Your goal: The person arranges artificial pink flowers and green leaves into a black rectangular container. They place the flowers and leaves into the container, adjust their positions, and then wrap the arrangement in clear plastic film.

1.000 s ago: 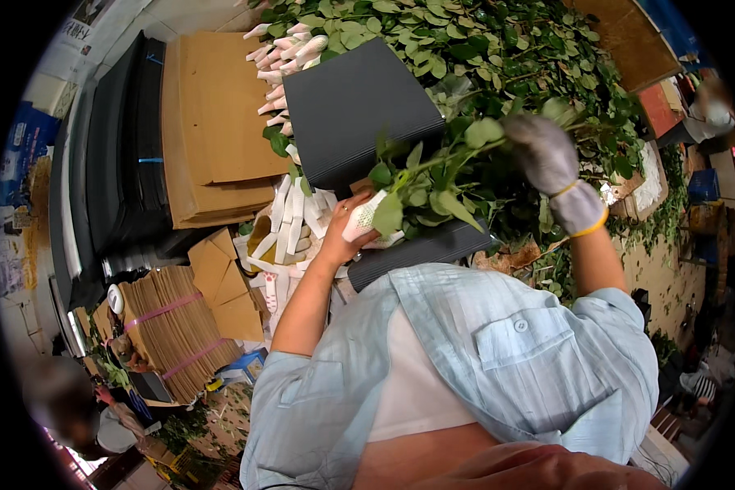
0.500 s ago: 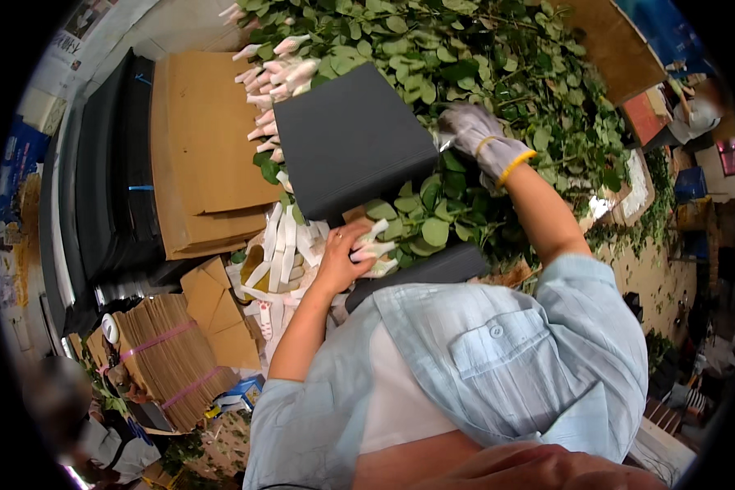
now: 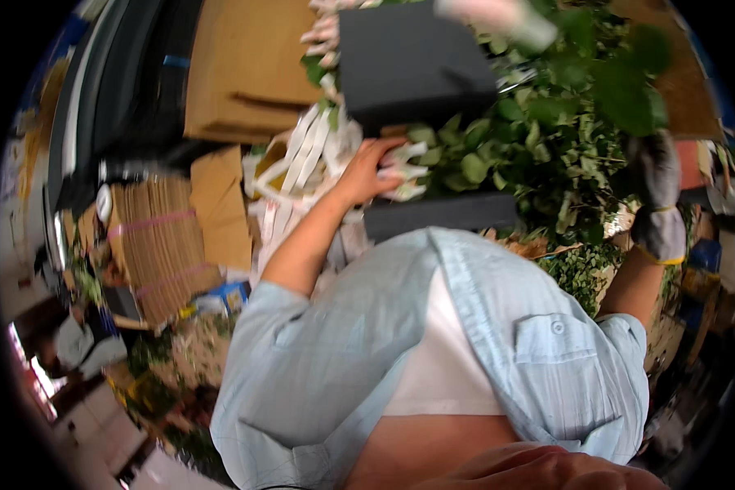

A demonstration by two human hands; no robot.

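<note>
My bare left hand (image 3: pixel 371 170) is closed around the wrapped heads of a few roses (image 3: pixel 404 173), whose leafy stems run off to the right. My right hand (image 3: pixel 660 200), in a grey-white glove with a yellow cuff, is far to the right and smeared by motion. From it a single leafy rose (image 3: pixel 502 18) extends up and left, its head in a pale pink-white sleeve, blurred near the upper edge. The glove's fingers look wrapped around its stem. Between the hands and beyond them sits a dark grey block (image 3: pixel 416 65) on the pile of leafy stems.
Loose white sleeves (image 3: pixel 306 155) lie left of my left hand. A second dark block (image 3: pixel 441 216) is close to my body. Brown cardboard sheets (image 3: pixel 253 61), bundled cardboard (image 3: pixel 155 245) and black stacked sheets stand at left. A brown board (image 3: pixel 678 77) edges the leaves at right.
My right hand has pulled back to the right from the leaf pile, bringing a rose with it. My left hand keeps its grip beside the dark block. The whole view has shifted.
</note>
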